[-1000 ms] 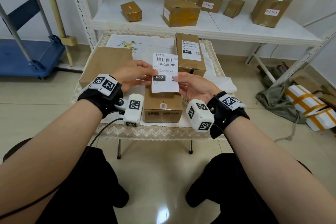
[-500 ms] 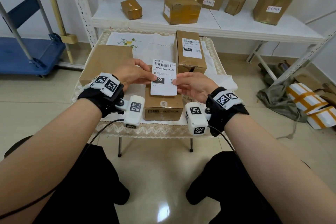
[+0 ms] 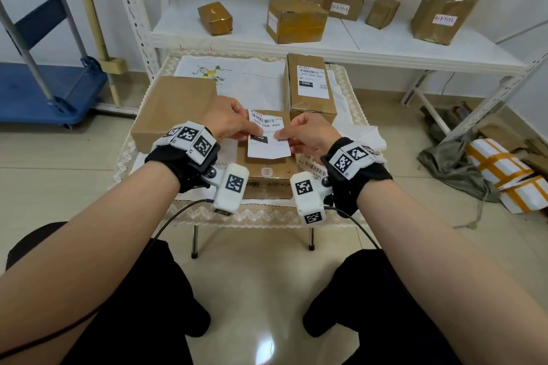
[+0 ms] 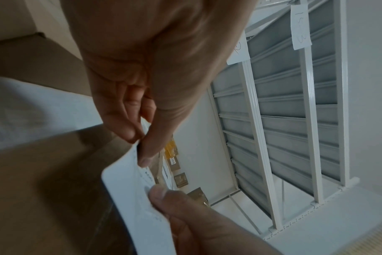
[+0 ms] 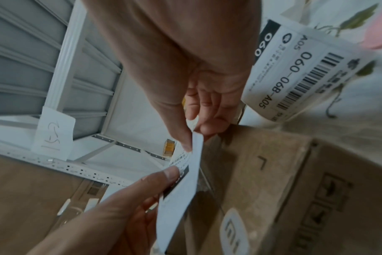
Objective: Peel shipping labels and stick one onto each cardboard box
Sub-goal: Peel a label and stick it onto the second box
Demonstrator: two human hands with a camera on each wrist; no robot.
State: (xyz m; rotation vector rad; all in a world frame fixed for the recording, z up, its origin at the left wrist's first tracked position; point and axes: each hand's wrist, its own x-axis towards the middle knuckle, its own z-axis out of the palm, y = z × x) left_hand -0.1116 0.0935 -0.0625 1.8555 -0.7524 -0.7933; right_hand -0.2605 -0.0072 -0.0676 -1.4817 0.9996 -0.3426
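Observation:
A white shipping label (image 3: 268, 142) printed 060-06B-A05 hangs low over the top of a small brown cardboard box (image 3: 268, 170) at the table's front. My left hand (image 3: 256, 133) pinches its left edge between thumb and fingers. My right hand (image 3: 280, 136) pinches the right edge. The left wrist view shows the left-hand pinch (image 4: 142, 138) on the label (image 4: 137, 198). In the right wrist view the right hand (image 5: 193, 136) holds the label (image 5: 181, 186) just above the box (image 5: 262, 172). Contact with the box cannot be judged.
A larger plain box (image 3: 175, 109) lies left of my hands. A box carrying a label (image 3: 311, 86) stands behind on the right. Spare labels (image 5: 294, 69) lie right of the small box. Several wrapped parcels sit on the white shelf (image 3: 385, 47) behind the table.
Both hands have lowered the label from chest height down over the small box, and it now lies flatter, with its far edge nearest the box top.

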